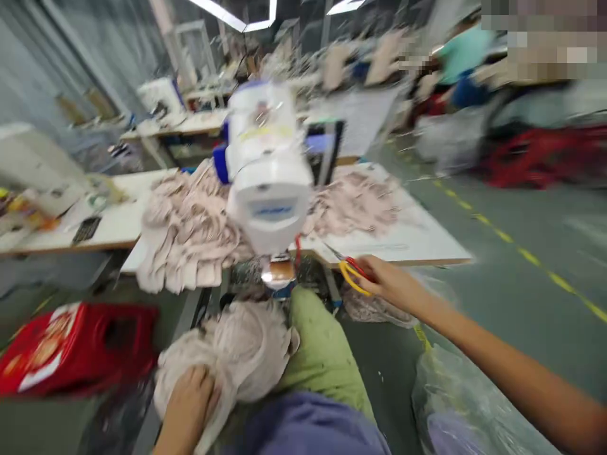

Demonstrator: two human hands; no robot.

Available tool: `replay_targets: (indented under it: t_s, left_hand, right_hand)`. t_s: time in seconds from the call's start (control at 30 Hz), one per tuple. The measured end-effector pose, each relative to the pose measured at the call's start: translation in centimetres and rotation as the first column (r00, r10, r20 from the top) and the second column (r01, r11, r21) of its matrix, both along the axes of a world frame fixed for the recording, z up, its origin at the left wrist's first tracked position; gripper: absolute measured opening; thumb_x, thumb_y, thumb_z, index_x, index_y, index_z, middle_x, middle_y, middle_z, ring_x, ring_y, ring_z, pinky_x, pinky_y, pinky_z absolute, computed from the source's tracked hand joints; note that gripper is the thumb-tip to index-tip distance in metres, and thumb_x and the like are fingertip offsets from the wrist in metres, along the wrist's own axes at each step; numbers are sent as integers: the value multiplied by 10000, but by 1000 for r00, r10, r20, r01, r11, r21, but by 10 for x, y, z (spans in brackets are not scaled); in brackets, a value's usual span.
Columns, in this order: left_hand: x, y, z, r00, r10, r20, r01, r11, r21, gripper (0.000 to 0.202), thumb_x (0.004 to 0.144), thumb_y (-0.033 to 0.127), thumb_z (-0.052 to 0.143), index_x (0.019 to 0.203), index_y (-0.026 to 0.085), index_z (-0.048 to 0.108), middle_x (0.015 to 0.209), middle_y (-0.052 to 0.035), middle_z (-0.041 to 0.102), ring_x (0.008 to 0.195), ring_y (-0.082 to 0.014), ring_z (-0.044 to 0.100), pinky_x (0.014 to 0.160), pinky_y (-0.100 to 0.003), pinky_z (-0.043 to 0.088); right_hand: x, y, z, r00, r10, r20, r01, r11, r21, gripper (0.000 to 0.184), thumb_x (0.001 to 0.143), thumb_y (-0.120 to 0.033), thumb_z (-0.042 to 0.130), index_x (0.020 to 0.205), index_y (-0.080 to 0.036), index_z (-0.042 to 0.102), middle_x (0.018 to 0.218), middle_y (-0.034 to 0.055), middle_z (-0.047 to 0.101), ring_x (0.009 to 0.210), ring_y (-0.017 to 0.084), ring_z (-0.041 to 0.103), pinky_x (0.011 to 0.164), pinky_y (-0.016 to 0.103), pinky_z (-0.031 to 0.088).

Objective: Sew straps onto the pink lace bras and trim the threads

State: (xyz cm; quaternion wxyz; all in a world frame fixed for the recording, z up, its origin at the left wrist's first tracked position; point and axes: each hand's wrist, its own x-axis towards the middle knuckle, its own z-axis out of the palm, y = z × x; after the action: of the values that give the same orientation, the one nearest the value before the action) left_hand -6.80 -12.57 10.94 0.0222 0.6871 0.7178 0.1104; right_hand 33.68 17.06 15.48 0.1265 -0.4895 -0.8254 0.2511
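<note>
Left hand (192, 392): at the near left, bent fingers lying over the pale fabric bundle (249, 344); I cannot tell whether they pinch it.
Fabric bundle: just left of the green-clad leg (327, 354), on the near side of the sewing machine (270, 170); likely light, soft and floppy, best taken by a thick gathered fold, as a loose edge may trail.
Right hand (382, 281): fingers closed on the handles of the scissors (351, 265).
Scissors: 1 pair, red and yellow handles, by the near edge of the counter (429, 237), blades towards the far left; probably stiff and easy to lift, safest by the handles; blur hides whether the blades part.
Counter: carries 2 pinkish fabric heaps, the left heap (194, 221) and the right heap (355, 202).
</note>
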Motion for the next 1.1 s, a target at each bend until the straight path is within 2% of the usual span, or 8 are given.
replay_targets:
  t_s: [0.07,0.13,0.2,0.27,0.43,0.73,0.93,1.1]
  left_hand:
    - [10,-28,-11,997,70,32,-68,995,-72,224,949,340,589,793,209,682,869,-46,643,830,-211,617,748,-371,534]
    - [22,-43,-21,985,163,52,-158,984,-84,182,965,297,550,904,215,702,1008,-80,647,951,-237,608,825,-391,519]
    - [34,-49,-29,969,240,61,-236,970,-62,170,970,278,540,1007,214,692,1123,-105,621,1054,-256,581,884,-413,500]
    - [47,-52,-33,954,292,67,-291,956,-29,152,963,283,553,988,210,684,1158,-120,597,1097,-277,555,918,-447,482]
    - [73,-54,-40,920,391,34,-393,918,60,224,882,392,677,793,194,623,1218,-155,576,1161,-352,520,1071,-626,324]
    - [84,-52,-57,883,454,120,-469,861,196,80,921,205,614,868,204,673,1113,-106,659,1136,-316,544,1102,-596,283]
    - [96,-75,-65,817,464,343,-563,772,296,47,912,224,639,924,212,682,1010,-89,611,1014,-268,556,932,-439,422]
    - [111,-79,-58,749,450,486,-600,773,209,82,970,209,551,921,196,616,980,-63,539,948,-194,580,828,-301,490]
  right_hand:
    - [0,-48,-19,965,16,-263,-102,943,-318,394,910,-388,593,1241,-177,563,951,76,678,681,150,598,626,271,481]
    - [-15,-95,-35,911,98,-400,-349,698,-625,432,911,-442,581,1278,-218,549,961,63,652,729,167,597,655,293,500]
    - [-47,-136,-47,861,175,-478,-500,458,-735,463,862,-443,639,1259,-218,559,982,54,628,813,180,587,710,301,487]
    - [-86,-163,-56,833,193,-519,-552,356,-754,472,812,-419,694,1212,-197,577,965,40,597,817,168,546,721,289,452]
    - [-141,-167,-74,829,103,-549,-555,264,-789,503,706,-382,780,1132,-191,592,920,4,549,731,125,446,644,243,373]
    - [-136,-159,-89,830,89,-551,-558,147,-817,484,717,-402,800,1112,-189,619,1006,21,599,894,172,552,824,312,435]
    - [-142,-160,-89,816,116,-567,-577,99,-810,473,750,-423,800,1115,-169,636,999,23,590,928,175,547,851,310,420]
    - [-147,-159,-85,815,119,-567,-576,68,-814,464,780,-472,786,1110,-171,660,995,27,608,923,175,554,853,311,436]
